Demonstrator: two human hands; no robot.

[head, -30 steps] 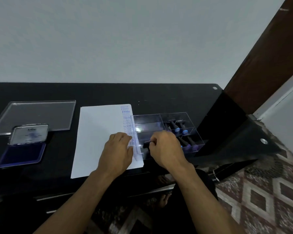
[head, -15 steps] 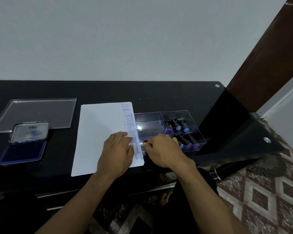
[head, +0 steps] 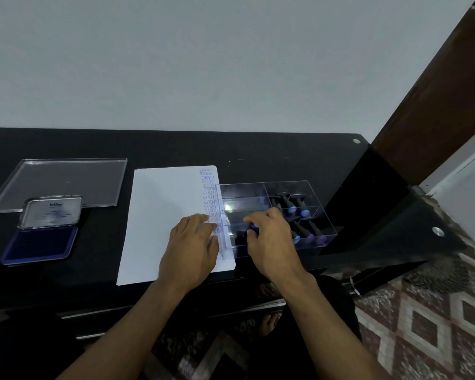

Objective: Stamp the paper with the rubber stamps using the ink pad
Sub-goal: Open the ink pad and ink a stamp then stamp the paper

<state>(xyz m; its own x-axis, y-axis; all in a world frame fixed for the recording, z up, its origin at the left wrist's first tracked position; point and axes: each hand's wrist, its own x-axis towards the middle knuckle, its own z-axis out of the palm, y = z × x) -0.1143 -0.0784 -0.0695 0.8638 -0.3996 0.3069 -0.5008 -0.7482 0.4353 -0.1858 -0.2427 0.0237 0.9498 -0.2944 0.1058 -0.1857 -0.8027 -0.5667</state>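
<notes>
Her left hand (head: 191, 249) lies flat on the white stamped paper sheet (head: 162, 215) on the black table (head: 258, 154), while her right hand (head: 269, 239) pinches a blue-topped black rubber stamp (head: 251, 230) inside the clear plastic compartment box (head: 274, 187), the open blue ink pad (head: 39, 242) well off left.

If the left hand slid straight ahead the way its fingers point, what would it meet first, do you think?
Probably the near-left wall of the clear stamp box: the left hand rests on the paper, fingertips seemingly almost at that wall, though depth is unclear.
</notes>
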